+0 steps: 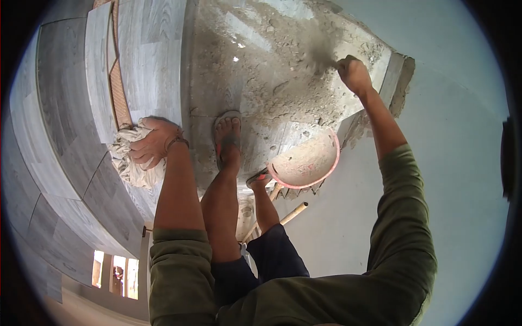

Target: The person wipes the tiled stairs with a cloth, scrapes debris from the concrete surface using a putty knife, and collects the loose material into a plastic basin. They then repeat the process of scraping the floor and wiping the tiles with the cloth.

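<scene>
My left hand (156, 142) presses down on a crumpled whitish cloth (132, 157) at the edge of the grey wood-look tiles, its fingers curled into the fabric. Out to the upper right, my right hand (356, 75) is closed in a fist around what looks like a brush (322, 56), whose dark end is smeared by motion. Beneath it lies rough floor strewn with grey mortar debris (293, 81). Nearer my body, a round-sided pan (307, 160) with a pinkish-red rim and a dusty inside sits beside my foot.
Grey wood-look tiles (152, 60) form steps at the left, with a patterned brown strip (118, 89) along one. My sandalled foot (227, 136) stands on the dusty surface. Wooden poles (293, 213) lean behind my legs. A pale wall (451, 136) rises at the right.
</scene>
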Demonstrator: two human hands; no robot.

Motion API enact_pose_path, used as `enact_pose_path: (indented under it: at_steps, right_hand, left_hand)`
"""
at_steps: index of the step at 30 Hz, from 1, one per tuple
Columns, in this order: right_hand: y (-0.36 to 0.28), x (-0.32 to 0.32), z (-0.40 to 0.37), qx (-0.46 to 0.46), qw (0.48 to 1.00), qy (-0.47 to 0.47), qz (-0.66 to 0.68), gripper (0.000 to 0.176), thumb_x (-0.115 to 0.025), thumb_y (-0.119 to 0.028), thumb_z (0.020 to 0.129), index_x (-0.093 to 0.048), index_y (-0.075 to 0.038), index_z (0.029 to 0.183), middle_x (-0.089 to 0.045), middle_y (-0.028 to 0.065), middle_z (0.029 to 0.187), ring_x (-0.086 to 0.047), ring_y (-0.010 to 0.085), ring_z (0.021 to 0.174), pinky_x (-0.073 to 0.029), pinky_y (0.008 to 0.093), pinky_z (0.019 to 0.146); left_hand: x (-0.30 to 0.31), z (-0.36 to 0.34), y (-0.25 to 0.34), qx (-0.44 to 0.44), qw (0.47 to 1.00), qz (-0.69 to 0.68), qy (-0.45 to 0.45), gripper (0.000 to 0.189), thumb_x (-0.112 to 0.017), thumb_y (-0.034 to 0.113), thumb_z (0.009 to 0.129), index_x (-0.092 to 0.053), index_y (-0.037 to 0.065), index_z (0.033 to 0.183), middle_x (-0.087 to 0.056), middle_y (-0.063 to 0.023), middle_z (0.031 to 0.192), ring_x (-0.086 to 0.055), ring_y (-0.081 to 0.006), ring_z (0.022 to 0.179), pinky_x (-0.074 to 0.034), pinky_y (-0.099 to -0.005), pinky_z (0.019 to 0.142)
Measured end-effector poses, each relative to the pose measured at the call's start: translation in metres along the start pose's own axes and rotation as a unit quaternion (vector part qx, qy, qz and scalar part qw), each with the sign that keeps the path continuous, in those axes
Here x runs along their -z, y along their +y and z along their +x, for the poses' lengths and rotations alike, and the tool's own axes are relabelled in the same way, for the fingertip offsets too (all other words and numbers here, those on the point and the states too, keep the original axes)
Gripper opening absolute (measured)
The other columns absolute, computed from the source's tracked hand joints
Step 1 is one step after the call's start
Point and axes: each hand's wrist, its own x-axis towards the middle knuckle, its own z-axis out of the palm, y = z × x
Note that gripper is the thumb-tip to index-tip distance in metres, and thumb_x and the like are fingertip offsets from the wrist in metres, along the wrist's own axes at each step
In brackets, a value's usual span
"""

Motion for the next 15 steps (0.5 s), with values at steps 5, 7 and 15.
enact_pose_path:
  at_steps: [5,7,15]
  right_hand:
    - [0.044,0.013,0.066,0.046,0.989,0.137,-0.036,0.028,-0.06,-0.028,0.093,-0.071,-0.004,0.084,-0.066,0.0229,0.087,-0.065,0.0432,0.08,-0.052,0.0532,0.074]
    - [0.061,-0.005,0.116,0.095,0.967,0.236,-0.01,0.026,-0.061,-0.028,0.093,-0.072,-0.005,0.088,-0.067,0.0225,0.093,-0.066,0.0418,0.086,-0.053,0.0523,0.079]
    - [0.056,-0.005,0.059,0.023,0.989,0.108,-0.094,0.021,-0.061,-0.025,0.091,-0.074,-0.007,0.092,-0.069,0.0204,0.097,-0.068,0.0392,0.091,-0.054,0.0503,0.082]
  left_hand:
    - [0.006,-0.003,0.004,-0.001,1.0,-0.012,0.014,0.084,-0.05,0.062,0.088,-0.034,-0.002,0.14,-0.028,-0.0223,0.152,-0.022,-0.0409,0.144,-0.017,-0.0676,0.111]
    - [0.007,-0.002,0.004,0.002,1.0,-0.003,0.001,0.085,-0.05,0.062,0.088,-0.035,-0.003,0.141,-0.029,-0.0225,0.152,-0.022,-0.0411,0.144,-0.017,-0.0675,0.112]
    - [0.012,-0.001,0.009,0.008,1.0,-0.009,-0.007,0.087,-0.047,0.06,0.089,-0.032,-0.004,0.145,-0.029,-0.0234,0.152,-0.022,-0.0403,0.145,-0.016,-0.0659,0.114]
